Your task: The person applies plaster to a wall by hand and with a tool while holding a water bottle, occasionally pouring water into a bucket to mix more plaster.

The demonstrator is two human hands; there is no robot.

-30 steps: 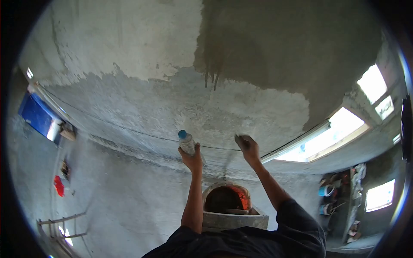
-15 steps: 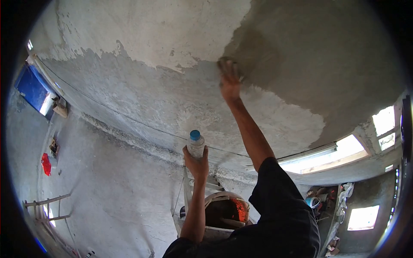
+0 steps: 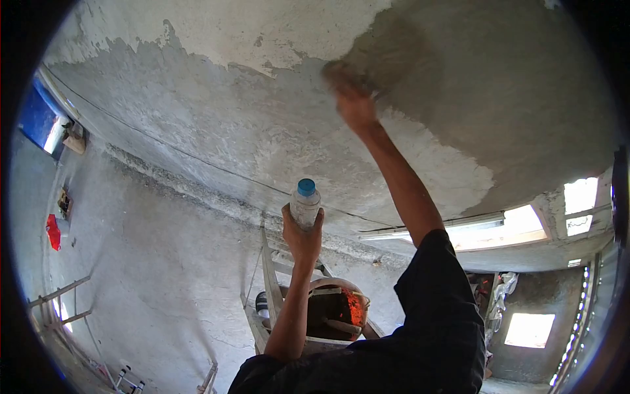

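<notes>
left grip: left hand (image 3: 302, 238) closed round a clear plastic bottle (image 3: 306, 203), fingers wrapped on its lower half, arm raised straight up
bottle: upright, blue cap on top, held just below the ceiling line, near a thin wire (image 3: 197, 161) strung along the wall-ceiling edge
right grip: right hand (image 3: 354, 105) up against the ceiling (image 3: 216, 125), blurred; fingers curled on something small and dark at the plaster, cannot tell what it is or how tight the hold
ceiling: rough grey coat across the left and middle, paler bare patch at top, darker wet-looking patch (image 3: 499, 85) to the right; right hand sits on the border of the wet patch
far left: blue opening (image 3: 38, 119) high on the wall, red item (image 3: 53, 232) lower down
below hands: wooden ladder (image 3: 270, 289) with an orange-lined bucket (image 3: 338, 308) on it, between the two arms
sleeve: dark sleeve (image 3: 440, 315) on the right arm
right: bright window openings (image 3: 499, 226) under the ceiling edge
</notes>
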